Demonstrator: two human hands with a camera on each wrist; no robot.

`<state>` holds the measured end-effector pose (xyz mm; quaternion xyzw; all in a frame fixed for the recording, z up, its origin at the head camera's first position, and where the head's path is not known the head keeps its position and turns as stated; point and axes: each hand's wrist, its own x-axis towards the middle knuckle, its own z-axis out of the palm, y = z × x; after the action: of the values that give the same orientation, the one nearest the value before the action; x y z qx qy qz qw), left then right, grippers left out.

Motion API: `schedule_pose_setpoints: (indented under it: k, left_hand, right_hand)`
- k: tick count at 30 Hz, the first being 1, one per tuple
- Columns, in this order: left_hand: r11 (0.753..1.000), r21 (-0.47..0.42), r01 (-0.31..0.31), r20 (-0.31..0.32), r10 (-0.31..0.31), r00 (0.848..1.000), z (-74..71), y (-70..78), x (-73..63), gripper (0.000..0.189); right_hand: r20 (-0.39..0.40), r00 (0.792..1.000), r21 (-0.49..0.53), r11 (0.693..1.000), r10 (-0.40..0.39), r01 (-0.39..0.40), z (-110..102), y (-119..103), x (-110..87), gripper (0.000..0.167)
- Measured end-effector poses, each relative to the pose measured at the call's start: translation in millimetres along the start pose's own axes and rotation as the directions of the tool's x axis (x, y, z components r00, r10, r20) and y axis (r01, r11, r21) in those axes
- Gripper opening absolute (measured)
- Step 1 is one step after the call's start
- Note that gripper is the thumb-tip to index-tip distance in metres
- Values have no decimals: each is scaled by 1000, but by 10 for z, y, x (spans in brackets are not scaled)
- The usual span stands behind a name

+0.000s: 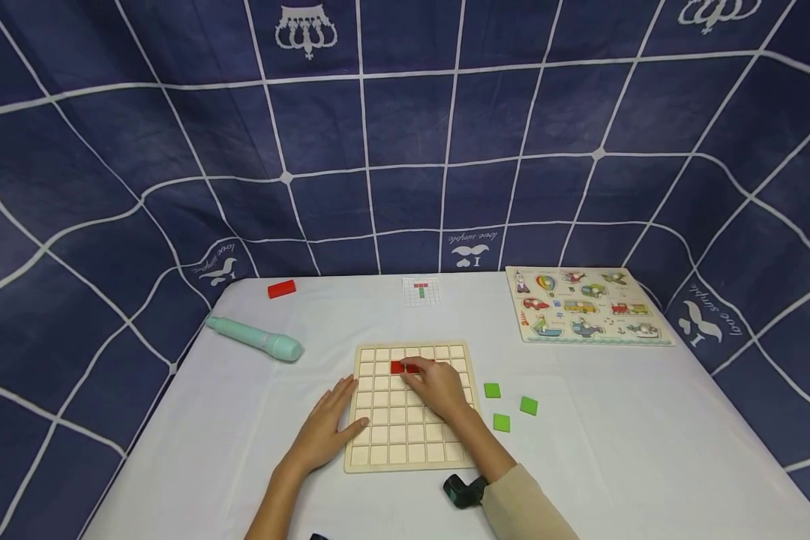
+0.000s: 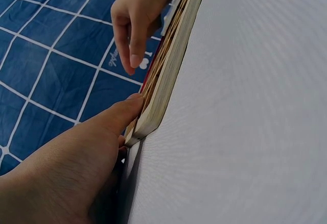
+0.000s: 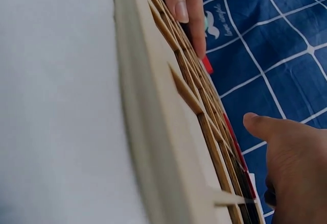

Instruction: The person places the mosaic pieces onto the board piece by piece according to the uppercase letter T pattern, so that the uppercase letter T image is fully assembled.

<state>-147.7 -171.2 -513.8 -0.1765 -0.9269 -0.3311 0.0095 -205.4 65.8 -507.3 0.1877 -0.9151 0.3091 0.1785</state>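
A wooden grid board [image 1: 378,456] lies on the white table. Red square tiles [image 1: 397,367] sit side by side in its second row from the far edge. Over that row hovers my right hand [image 1: 439,386], fingers bent downward; in the left wrist view the right hand [image 2: 140,17] has nothing visible between thumb and fingers. My left hand [image 1: 320,435] rests along the board's left edge with fingers extended, and its thumb [image 2: 125,110] touches the rim. Part of the red row is hidden behind the right hand. Three green square tiles [image 1: 502,423] lie right of the board.
Behind the board lies a small card [image 1: 421,291] printed with a red and green pattern. A red block [image 1: 281,289] and a mint-green microphone-shaped object [image 1: 256,337] are at the left. A picture puzzle [image 1: 590,306] lies at the back right. Dark blue checked cloth [image 1: 405,127] surrounds the table.
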Motion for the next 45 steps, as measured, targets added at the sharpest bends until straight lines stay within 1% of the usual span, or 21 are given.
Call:
schedule_pose_setpoints:
  k: [4,8,12,16,20,24,27,33,38,45]
  left_hand:
    - [1000,6,-3,3,3,1000,5,-3,-4,76]
    - [1000,-7,-12,0,12,1000,8,5,2,76]
    - [1000,-14,-15,-1,15,1000,13,16,7,75]
    - [1000,-6,-8,3,8,1000,21,21,9,75]
    - [1000,-7,-5,6,5,1000,15,30,11,75]
    - [1000,-5,-5,5,5,1000,5,34,12,75]
    - [1000,0,-8,5,8,1000,4,29,13,75]
    - [1000,-1,-12,3,12,1000,0,19,9,75]
    - [1000,-5,-17,0,17,1000,-11,24,1,75]
    - [1000,0,-7,6,7,1000,-12,9,4,75]
  right_hand:
    - [-32,999,50,999,-14,15,-35,24,-86,25]
    - [-51,998,93,995,-22,26,-121,83,-162,26]
    - [-65,998,115,993,-15,22,-254,205,-252,27]
    - [-113,993,126,992,-16,30,-434,378,-359,27]
    - [-163,986,116,992,-20,39,-630,569,-476,27]
    - [-185,983,79,996,-14,29,-795,743,-591,29]
    - [-198,980,50,999,0,10,-878,845,-659,31]
    - [-213,977,25,1000,12,-7,-940,940,-721,32]
    - [-204,979,19,1000,12,-8,-940,947,-730,31]
    - [-186,983,10,1000,6,-4,-936,938,-738,33]
